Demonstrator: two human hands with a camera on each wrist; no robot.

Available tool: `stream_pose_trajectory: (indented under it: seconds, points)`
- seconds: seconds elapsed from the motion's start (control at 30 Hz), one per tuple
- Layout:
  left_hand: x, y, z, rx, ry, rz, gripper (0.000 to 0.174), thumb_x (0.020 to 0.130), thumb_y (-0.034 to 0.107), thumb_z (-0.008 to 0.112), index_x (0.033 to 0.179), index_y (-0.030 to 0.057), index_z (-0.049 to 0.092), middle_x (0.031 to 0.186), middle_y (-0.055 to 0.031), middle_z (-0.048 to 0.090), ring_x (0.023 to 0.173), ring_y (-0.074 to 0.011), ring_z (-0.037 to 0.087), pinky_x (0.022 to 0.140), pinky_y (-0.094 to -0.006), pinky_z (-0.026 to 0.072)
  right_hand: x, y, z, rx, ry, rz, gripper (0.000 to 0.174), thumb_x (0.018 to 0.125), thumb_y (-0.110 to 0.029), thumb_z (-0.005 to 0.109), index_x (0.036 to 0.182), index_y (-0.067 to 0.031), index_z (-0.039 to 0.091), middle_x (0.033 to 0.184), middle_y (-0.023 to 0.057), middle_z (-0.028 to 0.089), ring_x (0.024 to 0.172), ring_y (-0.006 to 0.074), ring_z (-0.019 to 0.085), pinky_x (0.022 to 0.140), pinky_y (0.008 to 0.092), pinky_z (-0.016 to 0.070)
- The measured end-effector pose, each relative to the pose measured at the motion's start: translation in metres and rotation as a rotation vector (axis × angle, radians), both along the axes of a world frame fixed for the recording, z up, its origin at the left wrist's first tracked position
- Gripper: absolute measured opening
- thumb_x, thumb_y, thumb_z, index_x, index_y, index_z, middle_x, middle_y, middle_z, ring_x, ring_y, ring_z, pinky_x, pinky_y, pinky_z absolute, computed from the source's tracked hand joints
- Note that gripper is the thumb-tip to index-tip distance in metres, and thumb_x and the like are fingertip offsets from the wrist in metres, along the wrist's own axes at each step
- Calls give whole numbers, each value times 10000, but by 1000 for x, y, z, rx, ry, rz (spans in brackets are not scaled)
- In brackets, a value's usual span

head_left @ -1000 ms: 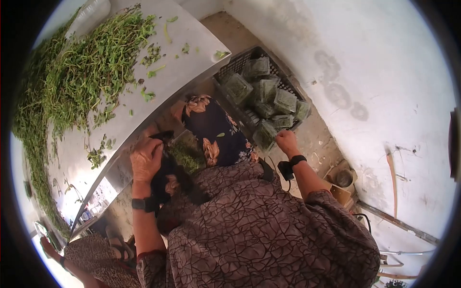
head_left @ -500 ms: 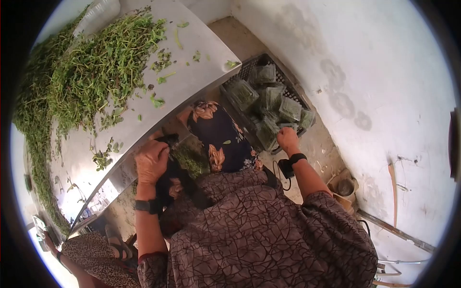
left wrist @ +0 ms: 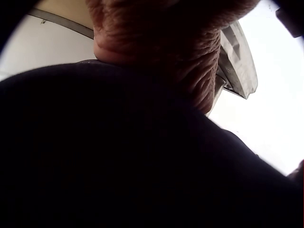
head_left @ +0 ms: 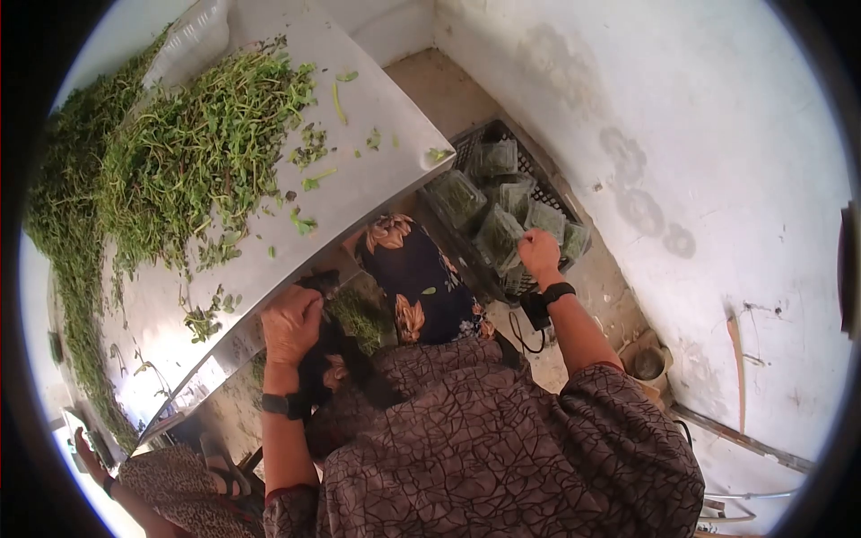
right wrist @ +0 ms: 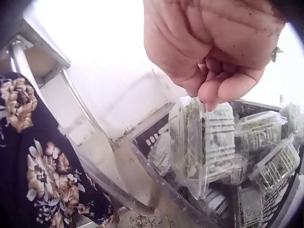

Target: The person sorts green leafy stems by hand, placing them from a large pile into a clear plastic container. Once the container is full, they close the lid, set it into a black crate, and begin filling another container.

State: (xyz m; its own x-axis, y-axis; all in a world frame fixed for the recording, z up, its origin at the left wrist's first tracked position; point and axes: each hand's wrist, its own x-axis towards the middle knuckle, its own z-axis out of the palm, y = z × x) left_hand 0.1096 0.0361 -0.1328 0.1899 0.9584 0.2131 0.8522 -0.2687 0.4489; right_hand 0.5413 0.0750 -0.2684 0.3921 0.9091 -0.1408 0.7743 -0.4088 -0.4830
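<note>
Clamshell punnet [right wrist: 190, 147], clear plastic with greens inside: it hangs from the right hand [head_left: 540, 256], whose thumb and fingertips pinch its top edge over the crate. Closest to the head camera is the person's crackle-patterned top [head_left: 511, 439]. Just beyond it, the left hand [head_left: 291, 325] is near the table edge; its fingers look curled from above, but its own wrist view shows little besides the heel of the hand, so I cannot tell whether it grips anything. Between the hands lies floral cloth [head_left: 408, 269] over the person's leg, with loose greens [head_left: 357, 321] beside it. Past the right hand, the black mesh crate [head_left: 528, 163] holds several more filled punnets [head_left: 456, 199], tilted at different angles. The step in hand appears to be setting this punnet among them. The next move, I judge, calls for resting it squarely on its neighbours before the pinch loosens, as the stack looks uneven. Farther off are the metal table [head_left: 386, 100], heaped with leafy sprigs [head_left: 197, 157], and the stained white wall [head_left: 708, 134].
</note>
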Motion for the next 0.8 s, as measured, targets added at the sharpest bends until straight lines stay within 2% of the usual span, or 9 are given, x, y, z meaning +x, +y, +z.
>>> stream_pose_trajectory:
  seconds: [0.27,0.33,0.43,0.63,0.7,0.73,0.8]
  points:
    - [0,-2,5,-40,5,30,46,783,126,667,797,85,681,758,-88,666,696,-314,651,663,-384,516,-6,58,14,61,10,-16,199,783,-155,584,891,-53,716,859,198,689,817,402,640,728,458,502]
    - [-2,-3,2,-103,-8,50,69,753,87,685,819,67,683,814,-105,667,776,-322,645,690,-387,517,-4,73,9,100,12,-29,196,780,-148,584,890,-54,717,859,196,688,818,400,640,723,457,502]
    - [-2,-4,1,-124,9,67,67,763,86,682,826,61,685,812,-107,673,740,-308,654,665,-373,519,-4,98,1,129,-56,7,192,778,-150,582,879,-55,717,856,195,687,830,400,640,738,465,506]
    - [-10,-9,-9,-96,46,80,75,794,99,673,857,65,692,804,-101,688,721,-291,670,666,-356,522,-9,138,-7,111,-92,-52,184,788,-158,572,858,-56,708,876,193,681,877,404,635,780,482,508]
    - [-9,-8,-6,-38,87,67,79,804,113,672,871,78,696,762,-98,685,711,-283,671,663,-357,519,-12,144,-8,122,-97,-45,154,860,-143,566,779,-30,633,835,179,658,797,377,622,680,443,474]
    - [-10,-8,-8,-37,88,68,79,804,113,672,871,78,696,762,-98,685,711,-283,671,663,-357,519,-13,146,-8,124,-95,-44,154,860,-143,566,779,-30,633,835,179,658,797,377,622,680,443,474]
    - [-12,-10,-13,-34,81,78,82,805,121,675,874,83,698,771,-103,687,707,-286,670,659,-358,517,-12,148,-8,-72,-99,-43,185,838,-160,538,882,-47,677,883,202,672,831,422,622,738,493,496]
